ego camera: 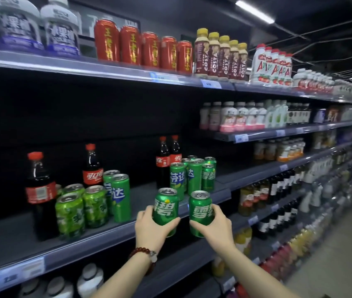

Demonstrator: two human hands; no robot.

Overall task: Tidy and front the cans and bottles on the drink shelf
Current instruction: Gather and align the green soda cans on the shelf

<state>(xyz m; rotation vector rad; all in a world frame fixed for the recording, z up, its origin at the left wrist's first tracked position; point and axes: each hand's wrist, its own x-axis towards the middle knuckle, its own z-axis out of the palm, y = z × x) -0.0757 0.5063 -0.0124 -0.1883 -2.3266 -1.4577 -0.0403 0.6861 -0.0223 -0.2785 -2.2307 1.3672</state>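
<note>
Two forearms reach up from the bottom of the view, the left one wearing a dark red bead bracelet (144, 252). Each of the hands is clamped on its own short green can: the left hand (152, 227) wraps the left can (165, 208) from below and behind, and the right hand (214, 226) grips the right can (200, 211) from its right side. Both cans are upright, labels outward, at the front lip of the drink shelf (97, 237), close beside each other but not touching.

Judging by this, the step in hand is fronting these two cans at the edge. Next they need setting down square to the lip, labels forward.

Further back, tall green cans (189, 175) cluster before two cola bottles (168, 160). To the left, a looser group of green cans (82, 209) and more cola bottles (40, 194) sits back from the edge, apparently waiting to be pulled forward.
</note>
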